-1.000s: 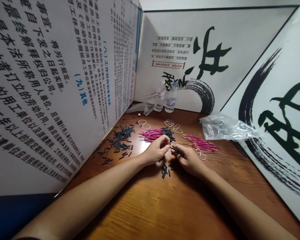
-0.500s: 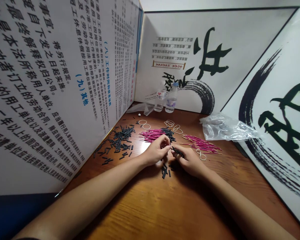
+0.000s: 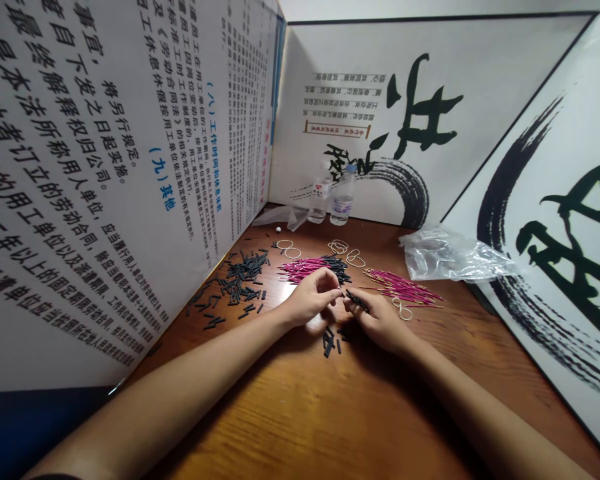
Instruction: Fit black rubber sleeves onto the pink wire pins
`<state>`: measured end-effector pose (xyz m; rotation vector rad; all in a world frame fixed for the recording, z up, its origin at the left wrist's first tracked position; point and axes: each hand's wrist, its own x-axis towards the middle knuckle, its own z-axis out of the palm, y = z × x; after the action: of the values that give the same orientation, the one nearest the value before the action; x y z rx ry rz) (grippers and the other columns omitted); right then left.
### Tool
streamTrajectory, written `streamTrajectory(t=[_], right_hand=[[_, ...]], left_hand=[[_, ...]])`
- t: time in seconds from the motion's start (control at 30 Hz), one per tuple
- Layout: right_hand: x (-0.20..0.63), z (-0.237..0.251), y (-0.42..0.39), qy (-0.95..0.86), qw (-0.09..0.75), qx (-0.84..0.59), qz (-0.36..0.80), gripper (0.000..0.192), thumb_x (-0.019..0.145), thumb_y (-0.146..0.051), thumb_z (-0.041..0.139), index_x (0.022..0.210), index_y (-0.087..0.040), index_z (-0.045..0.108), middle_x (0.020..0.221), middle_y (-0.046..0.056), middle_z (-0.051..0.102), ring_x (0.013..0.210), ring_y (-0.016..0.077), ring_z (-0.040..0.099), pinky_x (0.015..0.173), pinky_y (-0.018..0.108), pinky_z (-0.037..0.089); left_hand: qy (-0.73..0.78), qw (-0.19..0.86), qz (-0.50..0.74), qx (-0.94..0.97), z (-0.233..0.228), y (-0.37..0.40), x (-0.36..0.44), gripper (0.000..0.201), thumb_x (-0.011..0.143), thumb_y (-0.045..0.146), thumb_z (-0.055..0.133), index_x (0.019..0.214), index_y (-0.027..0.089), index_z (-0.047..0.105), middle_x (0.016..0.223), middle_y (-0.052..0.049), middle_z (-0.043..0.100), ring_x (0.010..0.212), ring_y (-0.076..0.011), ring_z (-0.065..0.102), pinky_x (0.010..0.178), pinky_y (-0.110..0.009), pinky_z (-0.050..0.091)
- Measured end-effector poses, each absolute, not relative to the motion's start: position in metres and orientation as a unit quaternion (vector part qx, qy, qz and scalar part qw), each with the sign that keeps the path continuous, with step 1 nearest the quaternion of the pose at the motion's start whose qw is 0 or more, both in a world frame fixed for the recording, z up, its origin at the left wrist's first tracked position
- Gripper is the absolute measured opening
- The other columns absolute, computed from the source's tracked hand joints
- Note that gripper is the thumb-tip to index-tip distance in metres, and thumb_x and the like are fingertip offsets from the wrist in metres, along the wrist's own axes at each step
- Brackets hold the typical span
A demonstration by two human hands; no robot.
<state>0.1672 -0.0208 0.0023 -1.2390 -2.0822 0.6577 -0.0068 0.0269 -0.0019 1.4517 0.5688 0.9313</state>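
Wooden worktop point(image 3: 330, 413), boxed in by printed boards. Left hand point(image 3: 310, 300) pinches narrow on something too small to make out. Right hand point(image 3: 380, 320) grips a few black tubes point(image 3: 356, 301) just in front of the pink pins point(image 3: 307, 268).

Risks: a loose grip drops tubes into the spares point(image 3: 330, 341) below. A forearm sweep scatters the tube pile point(image 3: 237, 283) or the right pins point(image 3: 403, 285).

Text: left board point(image 3: 105, 167) reads "(八) 工作时间和休息休假" and "(九) 其他". Bottle point(image 3: 343, 197) label is unreadable.

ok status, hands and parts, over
Left hand pinching, contents too small to tell. Right hand shut on black tubes. Loose tubes under both hands, pink pins just beyond. Nothing in the way.
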Motion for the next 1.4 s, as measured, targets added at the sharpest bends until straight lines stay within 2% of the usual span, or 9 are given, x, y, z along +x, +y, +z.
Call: streamTrajectory(t=[0.33,0.5,0.67,0.83,0.93,1.2,1.4], right_hand=[[0.168,0.0,-0.02,-0.798,0.282,-0.481,0.229,0.016,0.085,-0.019,0.043,0.094,-0.017,0.057,0.084,0.005,0.063,0.075,0.0174,0.055,0.069,0.028,0.041],[0.168,-0.004,-0.019,-0.795,0.295,-0.482,0.219,0.013,0.086,-0.022,0.044,0.089,-0.019,0.056,0.081,0.004,0.063,0.072,0.0166,0.054,0.067,0.027,0.041],[0.168,-0.002,-0.019,-0.793,0.297,-0.477,0.237,0.016,0.09,-0.026,0.042,0.086,-0.019,0.055,0.087,0.004,0.064,0.077,0.017,0.056,0.07,0.027,0.042],[0.167,0.004,-0.022,-0.788,0.31,-0.48,0.23,0.017,0.09,-0.032,0.046,0.085,-0.018,0.056,0.082,0.003,0.063,0.076,0.0166,0.055,0.069,0.027,0.041],[0.166,0.008,-0.024,-0.791,0.3,-0.481,0.228,0.014,0.087,-0.03,0.05,0.085,-0.018,0.056,0.079,0.002,0.062,0.069,0.015,0.053,0.064,0.025,0.04],[0.168,0.005,-0.02,-0.794,0.303,-0.48,0.221,0.014,0.086,-0.024,0.049,0.084,-0.016,0.06,0.08,0.003,0.065,0.071,0.0156,0.054,0.066,0.026,0.041],[0.173,0.004,-0.018,-0.804,0.268,-0.484,0.218,0.012,0.084,-0.022,0.049,0.079,-0.018,0.059,0.07,0.0,0.061,0.065,0.0137,0.051,0.06,0.023,0.039]], left_hand=[[0.285,0.573,0.391,0.662,-0.001,0.026,-0.007,0.021,0.073,0.028,0.066,0.076,0.014,0.051,0.069,0.002,0.054,0.063,-0.0095,0.051,0.059,-0.022,0.039],[0.285,0.571,0.385,0.666,-0.002,0.027,-0.008,0.021,0.072,0.029,0.065,0.075,0.014,0.05,0.069,0.002,0.054,0.063,-0.0098,0.049,0.06,-0.023,0.039],[0.281,0.584,0.379,0.661,-0.001,0.026,-0.008,0.022,0.073,0.03,0.064,0.076,0.015,0.048,0.07,0.002,0.053,0.064,-0.0101,0.05,0.059,-0.022,0.039],[0.26,0.593,0.391,0.654,0.0,0.025,-0.008,0.014,0.072,0.017,0.059,0.078,0.016,0.047,0.07,0.004,0.048,0.062,-0.0084,0.047,0.057,-0.021,0.038],[0.25,0.591,0.394,0.658,-0.001,0.026,-0.008,0.012,0.072,0.013,0.057,0.079,0.015,0.048,0.072,0.003,0.051,0.066,-0.0093,0.05,0.061,-0.022,0.04],[0.272,0.575,0.39,0.666,-0.003,0.022,-0.006,0.012,0.076,0.021,0.061,0.079,0.014,0.051,0.075,0.001,0.055,0.067,-0.0104,0.053,0.064,-0.023,0.042],[0.251,0.546,0.381,0.703,-0.001,0.021,-0.006,0.012,0.079,0.021,0.06,0.085,0.014,0.052,0.079,0.0,0.054,0.073,-0.0109,0.052,0.068,-0.023,0.042]])
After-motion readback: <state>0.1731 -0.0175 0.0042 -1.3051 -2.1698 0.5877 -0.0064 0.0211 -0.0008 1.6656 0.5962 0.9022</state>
